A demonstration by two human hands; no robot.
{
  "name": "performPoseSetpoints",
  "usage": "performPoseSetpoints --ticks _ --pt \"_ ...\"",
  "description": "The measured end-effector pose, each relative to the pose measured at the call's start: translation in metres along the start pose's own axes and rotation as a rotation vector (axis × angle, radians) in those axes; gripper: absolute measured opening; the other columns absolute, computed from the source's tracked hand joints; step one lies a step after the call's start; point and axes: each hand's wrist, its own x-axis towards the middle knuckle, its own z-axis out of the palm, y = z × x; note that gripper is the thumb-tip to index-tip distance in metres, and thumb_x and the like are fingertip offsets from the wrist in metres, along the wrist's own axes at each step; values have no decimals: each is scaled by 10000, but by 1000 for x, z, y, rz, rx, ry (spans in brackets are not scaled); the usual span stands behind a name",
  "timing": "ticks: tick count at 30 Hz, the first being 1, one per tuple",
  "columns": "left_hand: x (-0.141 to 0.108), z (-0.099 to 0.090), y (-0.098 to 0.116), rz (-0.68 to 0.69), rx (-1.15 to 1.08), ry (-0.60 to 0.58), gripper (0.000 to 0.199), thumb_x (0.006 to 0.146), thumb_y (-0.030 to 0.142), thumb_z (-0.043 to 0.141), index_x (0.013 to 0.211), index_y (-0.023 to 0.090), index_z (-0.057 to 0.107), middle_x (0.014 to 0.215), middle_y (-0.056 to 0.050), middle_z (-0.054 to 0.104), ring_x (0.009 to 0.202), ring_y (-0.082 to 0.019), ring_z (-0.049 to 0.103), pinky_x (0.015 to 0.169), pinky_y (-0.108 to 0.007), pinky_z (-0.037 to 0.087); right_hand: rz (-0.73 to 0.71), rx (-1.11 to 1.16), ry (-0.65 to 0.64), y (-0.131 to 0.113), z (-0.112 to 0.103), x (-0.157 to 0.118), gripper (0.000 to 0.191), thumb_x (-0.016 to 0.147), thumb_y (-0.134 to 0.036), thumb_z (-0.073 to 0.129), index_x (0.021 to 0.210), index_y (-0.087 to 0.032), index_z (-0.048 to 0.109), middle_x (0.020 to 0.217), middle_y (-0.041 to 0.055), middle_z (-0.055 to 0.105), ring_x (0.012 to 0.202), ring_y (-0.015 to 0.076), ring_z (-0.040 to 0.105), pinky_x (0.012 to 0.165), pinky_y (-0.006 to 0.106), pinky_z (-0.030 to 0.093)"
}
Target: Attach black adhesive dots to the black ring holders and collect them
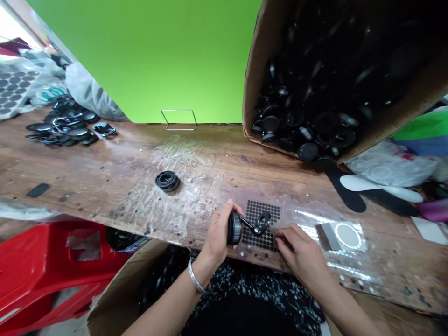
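The round black part is held above the front edge of the table, where the fingers of the left hand are closed firmly around it. The right hand is placed at the edge of the sheet of black dots, with thumb and forefinger near each other; whether something is pinched between them cannot be told. For good work, it is judged that the part should be kept steady, and a single dot should be taken gently by its edge, so that its neighbours are not disturbed. Some dots are covered by the oval ring on the part's arm, so it would better be turned aside. To the right, the white box is found near the hand and may be bumped. Farther off, the stacked black rings and the carton of black parts are not in the way.
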Motion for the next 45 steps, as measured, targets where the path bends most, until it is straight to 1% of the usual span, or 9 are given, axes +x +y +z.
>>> performPoseSetpoints --ticks 6,12,16,19,22,31,36,41,45 --pt "2 3 -7 20 39 20 406 869 566 489 741 186 550 473 58 439 338 -61 355 326 -156 258 -19 -159 -131 -8 4 22 132 862 -100 480 811 -182 570 842 41 586 783 180 567 714 297 461" --pt "2 4 -7 86 78 135 407 867 553 491 711 186 571 507 47 431 393 -79 354 360 -183 271 -43 -263 -63 -8 10 20 149 795 -62 498 750 -203 513 789 41 560 756 200 540 673 309 442" --pt "0 5 -7 244 177 247 402 882 504 499 670 177 597 588 16 488 507 -105 411 479 -204 349 -112 -87 183 -25 1 12 108 861 -106 494 818 -201 523 871 56 561 845 204 551 761 342 465" --pt "-2 6 -9 329 248 237 386 908 466 481 682 183 614 623 3 520 581 -131 454 582 -222 386 -189 -16 422 -47 -9 13 95 849 -103 565 874 -195 559 1018 86 559 1023 239 529 908 421 438" --pt "-5 9 -10 399 295 204 371 939 426 440 708 191 612 680 -7 556 659 -153 496 662 -234 398 -223 -69 493 -64 -10 19 152 814 -65 609 897 -191 589 1110 102 558 1137 281 480 979 492 398" --pt "-14 11 -7 416 318 177 331 935 365 438 692 200 591 695 -6 558 695 -167 514 686 -234 394 -158 -130 415 -69 0 24 109 850 -91 557 841 -186 611 1113 105 607 1154 307 492 973 557 389" --pt "-6 8 -11 323 214 239 353 914 424 454 687 191 589 657 0 542 621 -147 489 625 -234 402 -225 -51 331 -72 5 9 305 867 -84 528 1136 -210 599 1312 137 538 1303 342 419 998 595 383" --pt "1 4 -10 195 81 264 320 869 424 502 677 179 578 611 24 515 524 -103 458 511 -201 387 -195 -187 286 -69 19 -1 456 882 -95 498 1311 -249 522 1508 142 368 1422 396 252 1030 677 305" --pt "-1 -2 -8 69 -114 258 332 845 490 501 719 187 553 511 55 441 364 -74 354 330 -174 250 -194 -9 223 -63 12 3 442 923 -189 481 1352 -295 501 1518 102 349 1408 353 308 1042 620 370"
